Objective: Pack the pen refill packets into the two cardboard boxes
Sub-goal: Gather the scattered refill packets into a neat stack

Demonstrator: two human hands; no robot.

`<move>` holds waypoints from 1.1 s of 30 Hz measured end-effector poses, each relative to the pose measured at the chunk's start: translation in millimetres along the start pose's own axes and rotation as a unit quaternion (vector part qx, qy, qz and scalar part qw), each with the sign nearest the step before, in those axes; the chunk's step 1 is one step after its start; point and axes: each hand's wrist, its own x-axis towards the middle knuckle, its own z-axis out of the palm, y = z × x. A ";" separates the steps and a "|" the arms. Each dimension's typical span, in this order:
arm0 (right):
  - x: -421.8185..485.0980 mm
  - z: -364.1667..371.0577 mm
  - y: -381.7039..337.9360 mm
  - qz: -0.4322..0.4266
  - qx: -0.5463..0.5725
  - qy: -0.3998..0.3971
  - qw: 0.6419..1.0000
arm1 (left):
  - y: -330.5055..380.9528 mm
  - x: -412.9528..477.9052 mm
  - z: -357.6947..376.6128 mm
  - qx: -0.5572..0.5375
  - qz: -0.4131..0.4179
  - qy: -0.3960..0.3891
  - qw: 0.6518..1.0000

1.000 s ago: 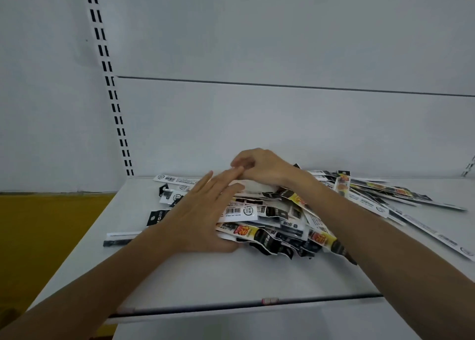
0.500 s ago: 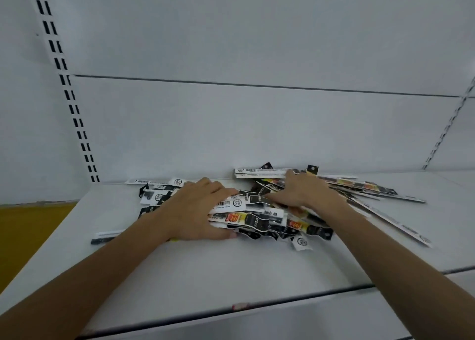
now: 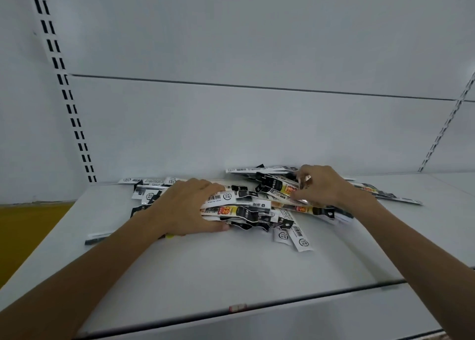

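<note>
The left hand covers the 9 o'clock side of the pen refill packets, so whether it grips or only presses cannot be told. The right hand has its curled fingertips partly buried among them at 2 o'clock. Packet print is too blurred to read, and both forearms are cut off by the bottom edge.

A shop aisle: white metal display shelf with slotted uprights, a plain back panel, and barcoded retail packets heaped on it.

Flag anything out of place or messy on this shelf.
The packets lie in a crisscross heap under the left hand and right hand. One dark packet lies apart near the left edge of the shelf. No cardboard box is in view.
</note>
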 end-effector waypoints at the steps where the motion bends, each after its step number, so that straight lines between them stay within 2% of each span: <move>1: -0.5 -2.8 2.0 0.014 0.017 0.000 1.000 | -0.5 0.2 0.0 0.001 -0.006 0.003 1.000; 6: -4.5 -20.7 9.9 0.079 0.126 0.000 0.989 | -8.8 8.0 2.7 -0.005 -0.038 0.019 0.999; 9: -8.4 -19.3 5.3 0.091 0.101 0.027 0.990 | -11.3 11.3 3.0 0.019 -0.036 0.003 0.999; 12: -10.3 -7.1 3.2 0.076 0.017 -0.064 0.995 | -9.1 14.3 0.1 0.021 -0.028 -0.013 0.999; 14: -8.4 -3.3 2.9 0.084 0.008 -0.116 0.990 | -4.2 16.5 -4.1 -0.029 -0.029 -0.011 0.999; 19: -0.2 -16.1 7.6 0.093 -0.035 -0.121 0.988 | 17.1 35.8 -19.8 -0.130 -0.049 0.059 0.989; 21: 0.7 -19.2 9.5 0.100 -0.005 -0.158 0.982 | 21.4 49.3 -24.4 -0.131 -0.043 0.085 0.987; 23: 0.5 -16.7 8.0 0.102 0.012 -0.197 0.975 | 24.7 65.2 -26.0 -0.123 -0.033 0.066 0.990; 24: 1.8 -13.5 7.7 0.100 -0.014 -0.204 0.974 | 26.5 73.4 -24.9 -0.121 -0.032 0.036 0.991; 28: 8.6 -6.4 12.0 0.106 -0.087 -0.159 0.978 | 31.5 103.1 -7.8 -0.112 -0.076 -0.086 0.987; 30: 11.1 -6.8 13.5 0.096 -0.086 -0.123 0.984 | 30.7 112.3 4.3 -0.073 -0.096 -0.080 0.989; 33: 13.2 -2.8 13.9 0.071 -0.083 -0.081 0.991 | 31.2 117.8 12.0 -0.016 -0.100 -0.007 0.995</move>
